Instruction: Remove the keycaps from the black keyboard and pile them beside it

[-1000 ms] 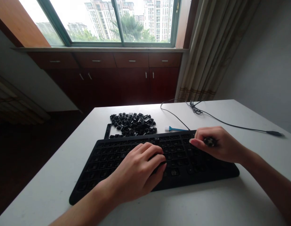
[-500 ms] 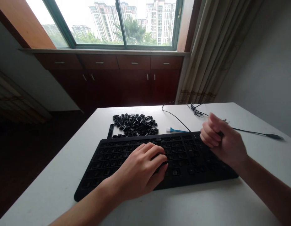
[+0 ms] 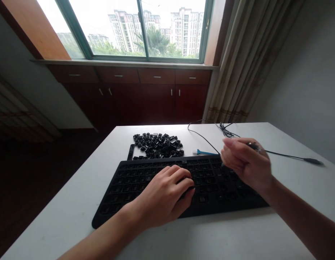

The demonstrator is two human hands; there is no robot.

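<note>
A black keyboard (image 3: 145, 169) lies across the white table, with many key positions showing bare sockets. My left hand (image 3: 170, 191) rests over its middle, fingers bent and thumb drawn in; something dark shows between thumb and fingertips, too small to name. Above the keyboard's right end, my right hand (image 3: 244, 162) is closed in a fist. A small dark, shiny object (image 3: 254, 146) sticks out at the back of that fist, mostly hidden. Behind the keyboard lies a heap of loose black keycaps (image 3: 160, 145).
A blue brush (image 3: 205, 152) with pale bristles lies behind the keyboard. A long black bar (image 3: 131, 151) lies left of the keycaps. Black cable (image 3: 225, 130) is bundled at the back; a dark cable end (image 3: 313, 161) lies right. The white table's (image 3: 61, 216) left edge is near.
My right hand has shifted left, still closed above the keyboard's right part. My left hand keeps its place on the keyboard. The view has tilted slightly.
</note>
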